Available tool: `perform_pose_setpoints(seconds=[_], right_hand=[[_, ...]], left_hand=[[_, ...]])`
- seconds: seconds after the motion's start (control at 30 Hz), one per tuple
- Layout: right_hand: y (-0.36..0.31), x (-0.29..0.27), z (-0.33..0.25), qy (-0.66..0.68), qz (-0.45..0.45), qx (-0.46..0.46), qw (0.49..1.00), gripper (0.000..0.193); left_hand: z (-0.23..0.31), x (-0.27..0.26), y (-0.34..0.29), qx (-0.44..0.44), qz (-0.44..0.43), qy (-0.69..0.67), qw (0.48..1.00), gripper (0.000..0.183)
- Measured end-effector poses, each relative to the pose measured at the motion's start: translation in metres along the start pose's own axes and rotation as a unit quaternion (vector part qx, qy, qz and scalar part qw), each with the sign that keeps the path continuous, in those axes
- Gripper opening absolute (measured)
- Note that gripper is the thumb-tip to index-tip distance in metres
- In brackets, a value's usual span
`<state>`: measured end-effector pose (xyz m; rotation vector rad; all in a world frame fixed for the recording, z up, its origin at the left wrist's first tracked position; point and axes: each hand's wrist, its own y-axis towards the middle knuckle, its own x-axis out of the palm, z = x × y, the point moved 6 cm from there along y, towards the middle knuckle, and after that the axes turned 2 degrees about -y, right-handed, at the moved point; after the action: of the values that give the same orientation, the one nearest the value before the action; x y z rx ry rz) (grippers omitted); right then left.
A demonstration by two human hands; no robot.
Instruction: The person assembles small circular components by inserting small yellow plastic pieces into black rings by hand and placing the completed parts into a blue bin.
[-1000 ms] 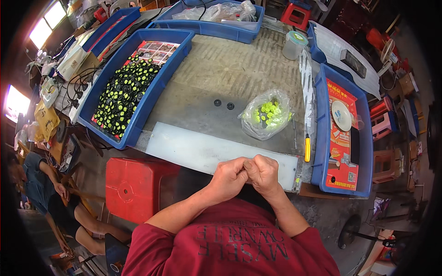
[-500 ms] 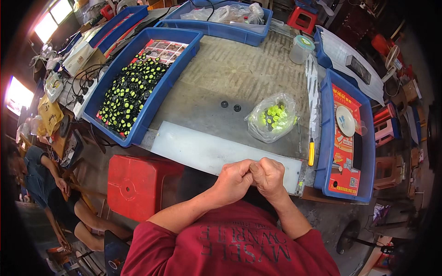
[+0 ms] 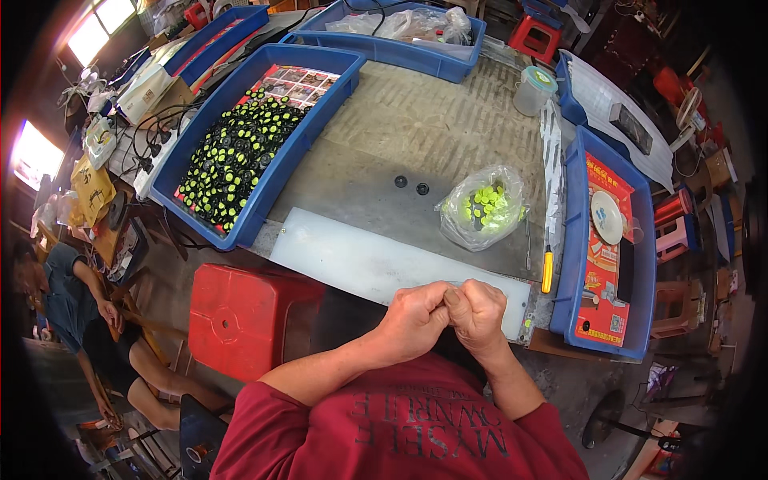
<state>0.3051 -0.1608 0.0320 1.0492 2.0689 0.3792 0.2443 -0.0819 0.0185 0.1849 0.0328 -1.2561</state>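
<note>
My left hand and my right hand press together, fingers curled, over the near edge of a white board. Whatever lies between the fingers is hidden. Beyond the board, two small round black parts lie on the worn tabletop. To their right a clear plastic bag sits open, with bright yellow-green discs inside. A blue tray on the left holds a heap of black round parts with yellow-green centres.
A yellow-handled screwdriver lies right of the bag. Next to it, a blue tray carries a white dish. A lidded tub stands farther back. A red stool is at lower left; another person sits beyond it.
The view has shifted slightly, so the table and trays appear a little farther right. My hands stay clasped together, turned slightly; nothing on the table has visibly moved.
</note>
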Motion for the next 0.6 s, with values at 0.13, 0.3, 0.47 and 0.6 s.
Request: perform_pose_setpoints(seconds=[0.13, 0.3, 0.47, 0.6], right_hand=[[-0.002, 0.000, 0.004, 0.008, 0.011, 0.013, 1.000, 0.037], [0.003, -0.008, 0.004, 0.013, 0.007, 0.046, 0.999, 0.038], [0.002, -0.005, 0.000, 0.025, -0.009, 0.031, 0.999, 0.039], [-0.001, -0.006, -0.002, 0.017, 0.005, 0.015, 1.000, 0.039]], left_hand=[[-0.004, 0.002, 0.002, -0.041, -0.004, -0.026, 0.999, 0.005], [0.003, 0.004, 0.005, 0.014, -0.026, 0.003, 1.000, 0.010], [0.009, 0.004, 0.003, 0.064, -0.040, 0.026, 0.997, 0.009], [0.016, 0.006, 0.000, 0.094, -0.027, 0.035, 0.995, 0.009]])
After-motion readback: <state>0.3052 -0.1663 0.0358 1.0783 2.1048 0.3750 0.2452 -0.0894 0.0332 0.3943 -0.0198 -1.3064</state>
